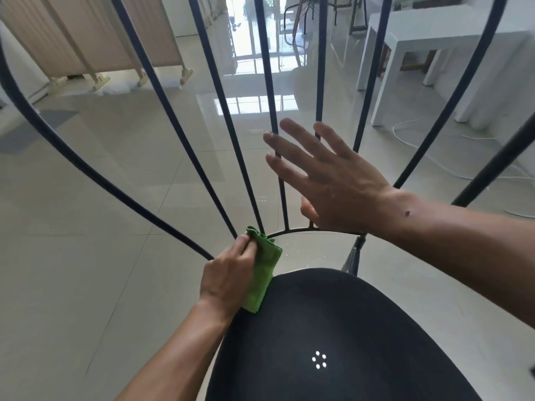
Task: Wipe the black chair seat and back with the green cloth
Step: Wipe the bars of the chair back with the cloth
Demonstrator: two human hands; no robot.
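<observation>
Glossy pale tile floor (130, 183) spreads out beyond both hands, throwing back bright window light. Up past the right hand's fingertips stands a white table (411, 44) with a white cable (434, 157) trailing across the floor under it, and far beyond the left hand a beige folding screen (95, 33) sits on its little feet. Between the hands and all of that rise the thin black bars of the chair back (254, 175), fanning upward from a curved rail; they stand squarely in the way of anything reaching forward.

Left hand (228, 279) is low, knuckles up, fingers pinched tight around the green cloth (265, 273). The cloth's top corner is pressed right where the bars meet the rail, and its lower end hangs down just touching the rear edge of the black chair seat (333, 328), which fills the space beneath both forearms.

Right hand (333, 183) is up higher, wide open, fingers spread and empty, palm facing the bars. Whether the fingertips actually touch a bar, I can't tell.
</observation>
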